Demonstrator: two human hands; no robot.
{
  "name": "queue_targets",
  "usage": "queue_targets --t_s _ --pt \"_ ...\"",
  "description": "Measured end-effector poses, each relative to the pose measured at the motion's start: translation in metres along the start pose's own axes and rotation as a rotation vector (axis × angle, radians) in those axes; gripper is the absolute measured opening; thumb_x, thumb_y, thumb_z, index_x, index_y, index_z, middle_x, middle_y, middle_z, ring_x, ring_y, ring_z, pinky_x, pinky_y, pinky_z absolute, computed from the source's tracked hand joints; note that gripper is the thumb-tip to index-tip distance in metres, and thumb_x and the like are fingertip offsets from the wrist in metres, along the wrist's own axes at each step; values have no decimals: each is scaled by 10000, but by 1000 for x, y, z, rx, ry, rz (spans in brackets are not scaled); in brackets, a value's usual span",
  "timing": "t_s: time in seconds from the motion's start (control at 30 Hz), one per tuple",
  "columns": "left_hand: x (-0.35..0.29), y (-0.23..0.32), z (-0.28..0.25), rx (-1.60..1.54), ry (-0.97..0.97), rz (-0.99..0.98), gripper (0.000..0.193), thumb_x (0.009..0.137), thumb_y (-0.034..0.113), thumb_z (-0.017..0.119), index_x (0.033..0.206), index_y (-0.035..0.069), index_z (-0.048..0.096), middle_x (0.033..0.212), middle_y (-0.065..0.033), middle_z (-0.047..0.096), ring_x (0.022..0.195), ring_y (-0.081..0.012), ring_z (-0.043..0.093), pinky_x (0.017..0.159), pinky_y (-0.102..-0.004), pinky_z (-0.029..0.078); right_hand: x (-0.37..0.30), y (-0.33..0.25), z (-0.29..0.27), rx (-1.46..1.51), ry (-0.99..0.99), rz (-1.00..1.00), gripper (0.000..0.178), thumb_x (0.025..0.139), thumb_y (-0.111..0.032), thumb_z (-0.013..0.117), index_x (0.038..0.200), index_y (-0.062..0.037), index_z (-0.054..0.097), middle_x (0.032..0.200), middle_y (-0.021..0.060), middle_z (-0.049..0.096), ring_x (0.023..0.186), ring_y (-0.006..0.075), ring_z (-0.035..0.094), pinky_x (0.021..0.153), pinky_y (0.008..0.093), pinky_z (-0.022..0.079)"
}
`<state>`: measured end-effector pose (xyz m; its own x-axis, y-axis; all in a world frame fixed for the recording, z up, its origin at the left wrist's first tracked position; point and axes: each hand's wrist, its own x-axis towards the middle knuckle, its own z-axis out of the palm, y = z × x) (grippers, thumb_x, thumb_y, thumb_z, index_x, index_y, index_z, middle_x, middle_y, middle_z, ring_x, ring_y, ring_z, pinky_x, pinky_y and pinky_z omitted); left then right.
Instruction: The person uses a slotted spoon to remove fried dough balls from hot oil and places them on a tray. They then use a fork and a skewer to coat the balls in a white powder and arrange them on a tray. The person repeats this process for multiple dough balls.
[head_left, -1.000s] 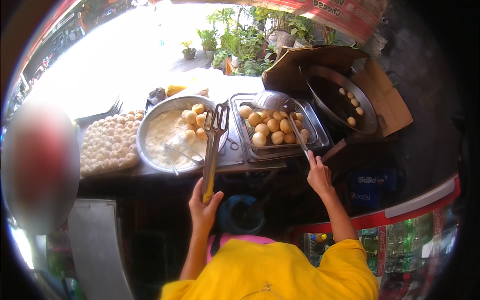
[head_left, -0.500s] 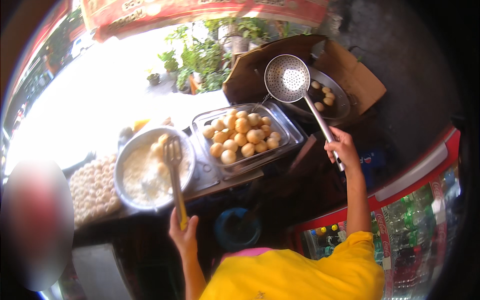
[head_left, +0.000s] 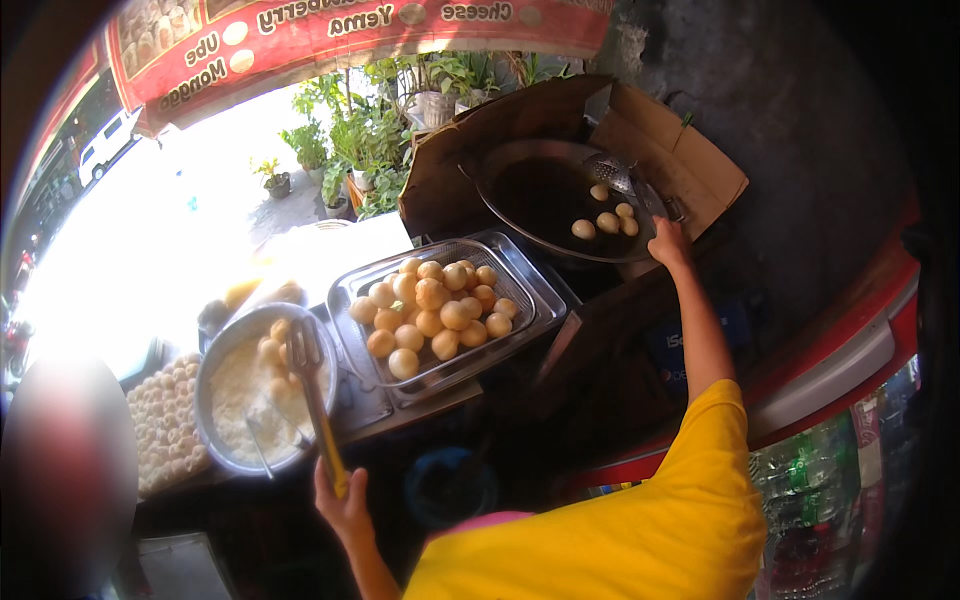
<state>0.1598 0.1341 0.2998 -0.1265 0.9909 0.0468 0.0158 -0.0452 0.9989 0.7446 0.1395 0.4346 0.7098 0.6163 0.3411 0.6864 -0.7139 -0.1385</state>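
My right hand (head_left: 669, 242) is closed around the metal handle of a perforated ladle (head_left: 610, 173), whose bowl is tilted at the right inside rim of a wide frying pan (head_left: 530, 150). Several pale round dough balls (head_left: 607, 222) float in the dark liquid beside the ladle. My left hand (head_left: 343, 507) grips the yellow handle of slotted metal tongs (head_left: 312, 375). Their slotted end is over the right side of a round metal bowl (head_left: 207, 420) of white powder, which holds a few browned balls (head_left: 272, 350).
Between bowl and pan, a mesh basket (head_left: 345, 335) of browned balls rests on a metal tray (head_left: 556, 300). Pale raw dough balls (head_left: 170, 415) lie at the left. Cardboard (head_left: 680, 140) surrounds the pan's back. A red drinks cooler (head_left: 850, 390) stands right; a blue round container (head_left: 450, 490) sits below.
My right hand has moved forward, bringing the ladle from above the pan's left edge down to its right inside rim. My left hand still holds the tongs by the bowl. The view has shifted.
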Motion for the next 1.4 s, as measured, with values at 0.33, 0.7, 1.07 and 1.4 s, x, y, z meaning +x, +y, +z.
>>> queue_targets --t_s 0.33,0.7,1.07,1.4 --pt "17 1 14 -32 -105 17 488 750 107 717 1190 7 531 760 -2 527 671 -83 496 599 -206 400 -28 19 -25 -7 -16 -22 421 639 -2 548 1051 -28 628 848 186 659 773 333 640 677 394 501" --pt "30 -2 3 -48 -167 41 473 755 133 721 1170 -1 540 766 -4 529 683 -92 502 607 -215 403 -70 13 -47 1009 -441 346 88 700 -10 558 634 -17 501 545 68 506 403 124 481 321 257 352" --pt "27 1 -12 -18 -64 50 461 754 134 725 1158 1 546 727 5 509 634 -75 478 562 -199 379 -48 -50 -15 1199 -683 350 79 721 -21 585 683 -15 516 609 87 541 442 100 507 323 221 347" --pt "10 7 -17 28 65 71 473 757 101 713 1191 20 542 733 12 510 641 -69 477 564 -197 374 -21 -82 19 1708 -864 542 97 789 -69 523 769 21 492 648 94 551 419 82 488 306 199 361"
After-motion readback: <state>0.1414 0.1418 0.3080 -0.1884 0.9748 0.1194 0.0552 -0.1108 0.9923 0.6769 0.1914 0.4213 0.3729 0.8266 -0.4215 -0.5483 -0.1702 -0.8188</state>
